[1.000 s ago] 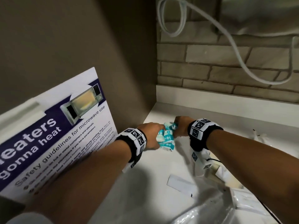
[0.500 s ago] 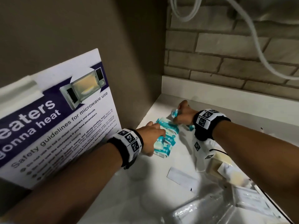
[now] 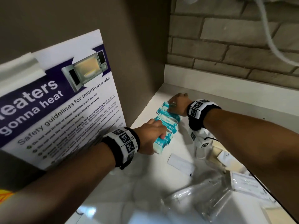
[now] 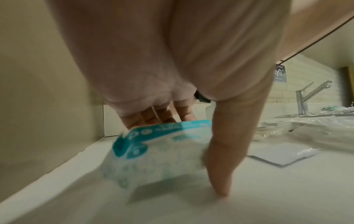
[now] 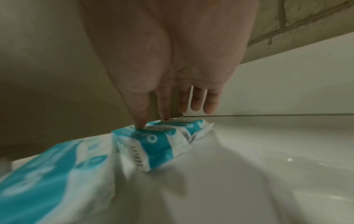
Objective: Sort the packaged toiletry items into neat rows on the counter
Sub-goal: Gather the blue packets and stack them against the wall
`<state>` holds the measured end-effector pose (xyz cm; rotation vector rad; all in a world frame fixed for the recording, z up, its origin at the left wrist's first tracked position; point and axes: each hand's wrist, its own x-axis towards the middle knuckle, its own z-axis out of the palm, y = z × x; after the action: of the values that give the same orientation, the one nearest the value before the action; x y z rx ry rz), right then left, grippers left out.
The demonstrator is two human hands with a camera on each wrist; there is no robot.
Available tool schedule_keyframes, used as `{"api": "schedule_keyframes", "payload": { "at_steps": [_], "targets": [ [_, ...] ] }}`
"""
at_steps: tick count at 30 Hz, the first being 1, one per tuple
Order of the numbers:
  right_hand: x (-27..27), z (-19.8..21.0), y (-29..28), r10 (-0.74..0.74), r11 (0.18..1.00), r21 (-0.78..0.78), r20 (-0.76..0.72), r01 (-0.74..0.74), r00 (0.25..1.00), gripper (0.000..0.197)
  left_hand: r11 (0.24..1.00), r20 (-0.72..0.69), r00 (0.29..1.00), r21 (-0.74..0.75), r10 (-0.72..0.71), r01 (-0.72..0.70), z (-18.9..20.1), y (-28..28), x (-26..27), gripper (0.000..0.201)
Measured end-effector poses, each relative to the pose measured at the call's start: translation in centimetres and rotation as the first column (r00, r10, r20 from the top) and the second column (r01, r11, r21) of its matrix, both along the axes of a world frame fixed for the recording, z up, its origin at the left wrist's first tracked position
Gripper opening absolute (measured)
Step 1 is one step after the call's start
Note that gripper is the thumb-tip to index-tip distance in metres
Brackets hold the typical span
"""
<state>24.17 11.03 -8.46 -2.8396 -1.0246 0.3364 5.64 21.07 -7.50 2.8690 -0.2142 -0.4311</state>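
Several teal-and-white packets (image 3: 168,125) lie in a line on the white counter (image 3: 226,101), close along the left wall. My left hand (image 3: 150,135) is at the near end of the line and holds the nearest packet (image 4: 159,153) between its thumb (image 4: 224,151) and fingers, the thumb tip down on the counter. My right hand (image 3: 178,101) is at the far end. Its fingers (image 5: 164,106) are straight, and the thumb and forefinger tips press on top of the farthest packets (image 5: 153,141).
A microwave safety poster (image 3: 64,97) leans against the left wall. A flat white sachet (image 3: 179,162), a crumpled clear plastic bag (image 3: 202,199) and small labelled packs (image 3: 246,183) lie to the right. A white cable (image 3: 271,42) hangs on the brick wall. A tap (image 4: 306,97) stands far right.
Both hands held the packets bunched together above the counter; now the packets are down and spread in a line, the right hand gone to the far end, the left at the near end.
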Motion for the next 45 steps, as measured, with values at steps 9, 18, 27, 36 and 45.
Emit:
{"api": "schedule_keyframes", "payload": {
  "at_steps": [9,18,27,36,45],
  "targets": [
    [-1.7,-1.5,-0.8,0.142,0.989,-0.040,0.002,-0.142,0.990,0.016,0.995,0.101,0.990,-0.018,0.101,-0.099,-0.2,0.9,-2.5,0.051],
    [-2.3,-1.1,-0.5,0.179,0.977,-0.114,-0.038,-0.182,0.983,0.027,0.996,0.121,0.991,-0.066,0.062,-0.054,-0.4,0.7,-2.5,0.052],
    [-1.9,-1.3,2.7,0.261,0.956,-0.141,0.017,-0.257,0.965,0.042,0.986,0.103,0.991,0.137,0.082,-0.096,-0.6,1.1,-0.8,0.061],
    [-0.8,-1.3,6.0,0.273,0.950,-0.181,0.085,-0.255,0.958,0.046,0.964,0.181,0.979,0.227,0.097,-0.138,-0.5,2.5,0.4,0.056],
    [-0.9,-1.3,7.0,0.223,0.961,-0.188,0.092,-0.203,0.971,0.047,0.954,0.150,0.979,0.244,0.138,-0.172,-0.8,2.7,0.7,0.052]
  ]
}}
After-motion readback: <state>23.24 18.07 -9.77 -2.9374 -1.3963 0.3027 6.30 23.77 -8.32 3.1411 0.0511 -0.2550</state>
